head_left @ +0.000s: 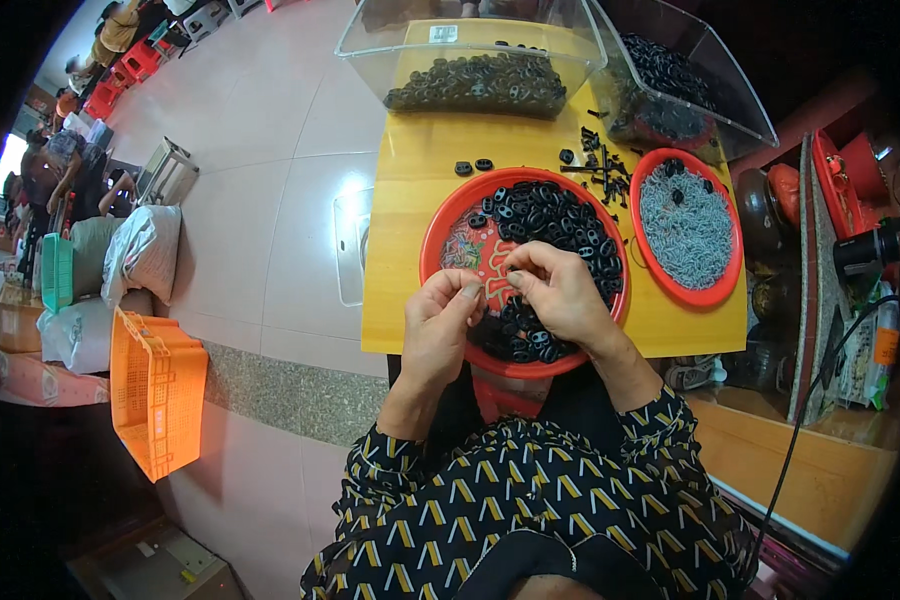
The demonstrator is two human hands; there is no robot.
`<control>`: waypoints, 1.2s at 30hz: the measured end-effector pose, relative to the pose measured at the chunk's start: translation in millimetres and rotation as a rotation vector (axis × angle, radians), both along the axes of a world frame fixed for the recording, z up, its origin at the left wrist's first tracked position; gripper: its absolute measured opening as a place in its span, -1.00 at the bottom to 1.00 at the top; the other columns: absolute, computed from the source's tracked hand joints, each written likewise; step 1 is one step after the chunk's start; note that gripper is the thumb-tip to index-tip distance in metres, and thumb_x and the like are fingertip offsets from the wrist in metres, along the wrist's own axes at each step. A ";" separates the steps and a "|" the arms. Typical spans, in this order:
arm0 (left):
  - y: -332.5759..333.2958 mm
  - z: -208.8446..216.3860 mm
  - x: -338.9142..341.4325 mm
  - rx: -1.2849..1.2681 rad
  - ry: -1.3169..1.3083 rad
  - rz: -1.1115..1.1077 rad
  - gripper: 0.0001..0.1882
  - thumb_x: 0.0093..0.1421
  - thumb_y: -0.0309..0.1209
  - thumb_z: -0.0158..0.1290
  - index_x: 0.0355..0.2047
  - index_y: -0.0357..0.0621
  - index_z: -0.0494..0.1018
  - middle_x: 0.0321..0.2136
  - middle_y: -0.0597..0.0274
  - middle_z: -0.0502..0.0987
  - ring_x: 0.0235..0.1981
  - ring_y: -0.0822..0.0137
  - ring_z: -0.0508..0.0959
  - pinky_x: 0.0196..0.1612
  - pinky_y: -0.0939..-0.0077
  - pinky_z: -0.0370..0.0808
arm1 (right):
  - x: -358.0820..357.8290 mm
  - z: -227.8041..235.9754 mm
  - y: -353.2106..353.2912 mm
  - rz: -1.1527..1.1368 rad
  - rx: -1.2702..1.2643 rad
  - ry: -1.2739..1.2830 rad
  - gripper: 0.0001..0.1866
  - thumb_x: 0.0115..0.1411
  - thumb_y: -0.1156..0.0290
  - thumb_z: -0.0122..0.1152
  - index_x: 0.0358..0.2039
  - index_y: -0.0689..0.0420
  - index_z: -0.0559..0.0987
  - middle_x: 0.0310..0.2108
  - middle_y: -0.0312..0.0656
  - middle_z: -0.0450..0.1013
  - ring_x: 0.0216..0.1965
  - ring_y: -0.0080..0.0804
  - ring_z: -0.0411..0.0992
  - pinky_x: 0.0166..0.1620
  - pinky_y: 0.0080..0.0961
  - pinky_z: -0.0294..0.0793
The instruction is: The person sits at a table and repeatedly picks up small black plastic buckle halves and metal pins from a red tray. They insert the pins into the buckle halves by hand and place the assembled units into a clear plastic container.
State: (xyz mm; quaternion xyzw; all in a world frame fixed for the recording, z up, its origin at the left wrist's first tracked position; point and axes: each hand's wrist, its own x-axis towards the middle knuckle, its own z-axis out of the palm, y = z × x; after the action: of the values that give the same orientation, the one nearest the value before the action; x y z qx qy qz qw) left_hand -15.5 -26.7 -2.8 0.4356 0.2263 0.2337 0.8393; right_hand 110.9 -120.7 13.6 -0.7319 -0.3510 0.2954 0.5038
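Note:
Over a round red tray [432, 232] my left hand [442, 318] and my right hand [562, 298] come close together. Thumb and forefinger are pinched on each hand. Whatever sits between the fingertips is too small to make out. Many small black plastic pieces with two holes [560, 215], which look like cord locks, heap on the tray's far and right side, and more lie under my right hand. A patch of thin, light-coloured small parts [460, 250] lies on the tray's left side, beyond my left hand.
A second red tray [692, 296] holds a pile of small grey metal pieces [685, 235]. Two clear bins [480, 35] [740, 80] of black parts stand at the table's far side. Loose black pins [607, 170] lie between. An orange crate [160, 400] and sacks [145, 250] stand left.

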 end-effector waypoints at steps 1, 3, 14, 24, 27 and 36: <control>-1.5 0.8 1.1 0.002 0.015 -0.009 -0.92 0.13 -0.51 -0.12 -0.41 -0.29 0.31 -0.58 0.28 0.34 -0.57 0.52 0.27 -0.48 0.69 0.21 | 0.6 -3.9 0.0 -0.015 0.013 0.018 -0.86 0.00 0.54 0.10 -0.38 0.27 0.47 -0.48 -0.10 0.45 -0.45 -0.49 0.42 -0.35 -0.56 0.39; -3.5 1.8 2.2 0.008 0.046 -0.019 -0.92 0.14 -0.50 -0.13 -0.42 -0.27 0.31 -0.58 0.30 0.33 -0.56 0.52 0.27 -0.48 0.68 0.21 | 0.9 -5.6 -1.3 -0.016 0.061 0.058 -0.88 0.02 0.55 0.09 -0.38 0.27 0.47 -0.51 -0.21 0.42 -0.49 -0.59 0.37 -0.40 -0.64 0.36; -15.5 -0.2 1.8 0.023 -0.008 -0.087 -0.88 0.18 -0.44 -0.15 -0.47 -0.20 0.31 -0.60 0.41 0.32 -0.58 0.62 0.25 -0.50 0.75 0.20 | -23.2 16.4 -22.1 -0.087 0.205 0.330 -0.87 0.04 0.56 0.09 -0.35 0.28 0.49 -0.50 -0.33 0.44 -0.52 -0.71 0.37 -0.47 -0.75 0.38; -18.7 1.8 -0.5 0.086 0.032 -0.089 -0.89 0.17 -0.45 -0.13 -0.44 -0.24 0.32 -0.61 0.41 0.32 -0.57 0.63 0.26 -0.50 0.76 0.20 | -26.9 14.4 -23.5 -0.090 0.179 0.265 -0.87 0.01 0.58 0.09 -0.38 0.28 0.49 -0.51 -0.31 0.45 -0.47 -0.72 0.38 -0.43 -0.73 0.39; -18.7 0.9 -0.9 0.099 0.042 -0.097 -0.89 0.17 -0.45 -0.13 -0.44 -0.24 0.32 -0.61 0.41 0.31 -0.58 0.63 0.25 -0.51 0.76 0.20 | -26.2 12.9 -24.6 -0.082 0.164 0.222 -0.88 0.02 0.59 0.09 -0.37 0.28 0.48 -0.51 -0.32 0.42 -0.51 -0.72 0.37 -0.46 -0.76 0.41; -20.4 4.4 -1.4 0.156 0.084 -0.086 -0.87 0.18 -0.43 -0.13 -0.44 -0.24 0.32 -0.60 0.44 0.30 -0.57 0.65 0.24 -0.52 0.79 0.19 | -27.8 14.2 -23.7 -0.071 0.144 0.198 -0.90 0.02 0.59 0.10 -0.40 0.26 0.48 -0.54 -0.35 0.41 -0.56 -0.74 0.35 -0.50 -0.79 0.40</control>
State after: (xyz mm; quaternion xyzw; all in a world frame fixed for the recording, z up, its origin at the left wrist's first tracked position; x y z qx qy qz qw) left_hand -16.9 -47.1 1.6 0.5183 0.2234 0.1959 0.8019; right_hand 83.1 -144.3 27.8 -0.6732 -0.2937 0.3222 0.5973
